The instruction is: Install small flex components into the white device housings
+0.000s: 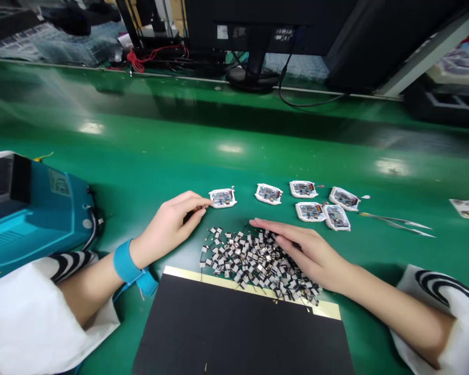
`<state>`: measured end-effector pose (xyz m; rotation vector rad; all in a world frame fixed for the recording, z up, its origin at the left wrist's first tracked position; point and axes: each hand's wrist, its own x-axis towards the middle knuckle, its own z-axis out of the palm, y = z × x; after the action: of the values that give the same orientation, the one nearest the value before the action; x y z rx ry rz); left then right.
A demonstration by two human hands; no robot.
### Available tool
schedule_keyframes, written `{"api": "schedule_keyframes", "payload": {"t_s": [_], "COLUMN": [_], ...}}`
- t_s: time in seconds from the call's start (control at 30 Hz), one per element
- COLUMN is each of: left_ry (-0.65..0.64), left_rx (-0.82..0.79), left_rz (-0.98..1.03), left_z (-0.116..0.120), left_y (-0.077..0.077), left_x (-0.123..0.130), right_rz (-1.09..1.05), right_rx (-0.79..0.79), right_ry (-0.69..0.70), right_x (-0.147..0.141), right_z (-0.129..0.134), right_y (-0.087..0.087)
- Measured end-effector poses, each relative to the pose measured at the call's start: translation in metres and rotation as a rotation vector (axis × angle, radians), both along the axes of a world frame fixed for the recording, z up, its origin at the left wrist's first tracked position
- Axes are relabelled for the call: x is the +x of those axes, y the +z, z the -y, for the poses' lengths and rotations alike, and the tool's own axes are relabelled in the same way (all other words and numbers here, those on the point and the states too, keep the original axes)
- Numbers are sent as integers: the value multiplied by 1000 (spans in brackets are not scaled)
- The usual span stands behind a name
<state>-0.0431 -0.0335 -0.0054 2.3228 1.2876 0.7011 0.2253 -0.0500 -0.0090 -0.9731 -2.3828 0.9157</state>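
My left hand [179,219], a blue wrist strap [127,262] behind it, has thumb and fingertips closed together at the left edge of a white watch-like case with a circuit board [223,198]. The case lies on the green table. My right hand [308,247] is stretched out with flat fingers over the right side of a heap of small silvery parts with short black leads [250,260]. Its palm side and whatever lies beneath it are hidden. Several more white cases with boards [268,194] lie beyond the heap, some with a small lead sticking out.
Tweezers [398,223] lie at the right. A black sheet with a yellow edge [242,333] sits in front of me, the heap spilling onto its border. A blue machine [58,219] stands at the left. A monitor stand [254,67] and red wires [136,60] are at the back.
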Motion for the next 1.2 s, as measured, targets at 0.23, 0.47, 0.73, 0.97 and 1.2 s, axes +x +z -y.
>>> {"api": "schedule_keyframes", "payload": {"t_s": [0.23, 0.47, 0.73, 0.97, 1.2], "left_ry": [90, -14, -84, -106, -149], "left_rx": [95, 208, 324, 350, 418], "left_rz": [10, -105, -329, -390, -369], "left_z": [-15, -24, -26, -26, -24], "left_y": [8, 6, 2, 8, 7], "left_x": [10, 21, 23, 27, 28], "right_rz": [69, 175, 111, 96, 108], "right_rx": [374, 378, 369, 348, 342], "right_ry": [-105, -27, -106, -109, -103], "right_x": [-36, -62, -60, -59, -59], "right_z": [-47, -76, -70, -73, -73], "right_y": [15, -8, -15, -15, -13]}}
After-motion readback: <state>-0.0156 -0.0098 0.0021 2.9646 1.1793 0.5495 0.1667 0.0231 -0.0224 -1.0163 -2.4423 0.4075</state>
